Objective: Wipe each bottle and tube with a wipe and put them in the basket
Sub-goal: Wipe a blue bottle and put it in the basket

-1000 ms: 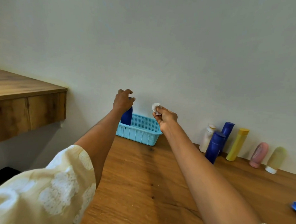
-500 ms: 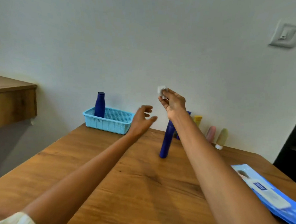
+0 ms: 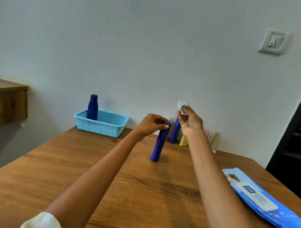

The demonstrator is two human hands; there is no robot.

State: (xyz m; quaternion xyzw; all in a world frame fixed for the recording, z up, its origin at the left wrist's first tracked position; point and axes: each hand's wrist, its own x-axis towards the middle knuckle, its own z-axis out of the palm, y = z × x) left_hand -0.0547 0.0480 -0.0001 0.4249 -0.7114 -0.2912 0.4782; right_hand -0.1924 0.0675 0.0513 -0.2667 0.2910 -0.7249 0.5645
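A light blue basket (image 3: 102, 127) sits at the table's far left by the wall, with one dark blue bottle (image 3: 93, 107) upright inside it. My left hand (image 3: 151, 125) grips the top of a tall dark blue tube (image 3: 159, 144) that stands on the table. My right hand (image 3: 190, 123) is raised just right of it and pinches a crumpled white wipe (image 3: 182, 106). Behind my hands, along the wall, stand another dark blue tube (image 3: 175, 132), a yellow tube (image 3: 183, 141), a pink one (image 3: 206, 133) mostly hidden, and an olive one (image 3: 215, 140).
A blue pack of wipes (image 3: 262, 200) lies at the table's right edge. The wooden table (image 3: 73, 165) ends at left and right. A wooden shelf (image 3: 7, 103) juts from the wall at left. A wall switch (image 3: 273, 41) is mounted high on the right.
My left hand left the bottle in the basket, swung right and took hold of the tall blue tube's top. My view turned right. The right hand kept the wipe raised.
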